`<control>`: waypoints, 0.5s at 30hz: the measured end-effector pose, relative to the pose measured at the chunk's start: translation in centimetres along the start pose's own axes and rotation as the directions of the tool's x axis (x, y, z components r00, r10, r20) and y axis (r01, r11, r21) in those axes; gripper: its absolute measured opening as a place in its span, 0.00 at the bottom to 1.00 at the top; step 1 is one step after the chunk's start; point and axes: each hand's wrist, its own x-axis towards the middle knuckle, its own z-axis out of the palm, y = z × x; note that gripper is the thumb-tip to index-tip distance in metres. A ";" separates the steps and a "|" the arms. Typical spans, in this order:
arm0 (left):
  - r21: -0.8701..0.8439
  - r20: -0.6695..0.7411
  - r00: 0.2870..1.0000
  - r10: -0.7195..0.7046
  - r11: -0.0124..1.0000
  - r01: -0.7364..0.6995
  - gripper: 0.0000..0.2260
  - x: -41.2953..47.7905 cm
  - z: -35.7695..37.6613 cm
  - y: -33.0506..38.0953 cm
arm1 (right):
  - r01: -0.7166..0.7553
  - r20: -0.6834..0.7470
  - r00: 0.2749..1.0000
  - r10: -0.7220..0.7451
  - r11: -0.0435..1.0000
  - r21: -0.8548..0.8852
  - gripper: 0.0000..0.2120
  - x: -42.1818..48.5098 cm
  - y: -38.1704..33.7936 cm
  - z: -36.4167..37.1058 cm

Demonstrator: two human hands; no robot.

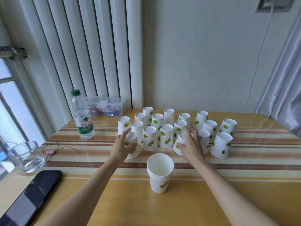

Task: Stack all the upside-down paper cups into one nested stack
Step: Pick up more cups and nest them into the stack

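Observation:
Several white paper cups with green leaf prints stand upside down in rows across the table's far half, such as one (149,138) in the front row. A nested stack of cups (160,172) stands mouth-up near the middle, closer to me. My left hand (123,145) wraps around the front-left upside-down cup (132,145). My right hand (190,143) grips another upside-down cup (180,142), which tilts a little. Both cups rest on or just above the striped cloth (244,160).
A water bottle (82,115) stands at the back left by a clear plastic box (105,106). A glass bowl (26,156), a pink clip with wire (50,152) and a black phone (29,198) lie at the left. The wall is behind the table.

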 end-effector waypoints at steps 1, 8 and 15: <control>-0.026 -0.014 1.000 -0.002 1.000 0.002 0.32 -0.1 -0.1 -0.4 | -0.011 -0.029 0.999 0.013 0.998 0.057 0.32 -0.2 -0.2 -0.5; -0.301 -0.022 1.000 -0.003 0.953 -0.004 0.25 -4.5 -0.9 -0.5 | -0.123 0.045 0.992 0.116 0.968 0.221 0.23 -4.5 -0.6 -2.5; 0.026 0.071 0.992 -0.107 0.994 0.105 0.34 -8.1 -2.2 -2.0 | -0.171 0.206 0.965 0.163 0.985 0.024 0.31 -7.1 0.8 -2.7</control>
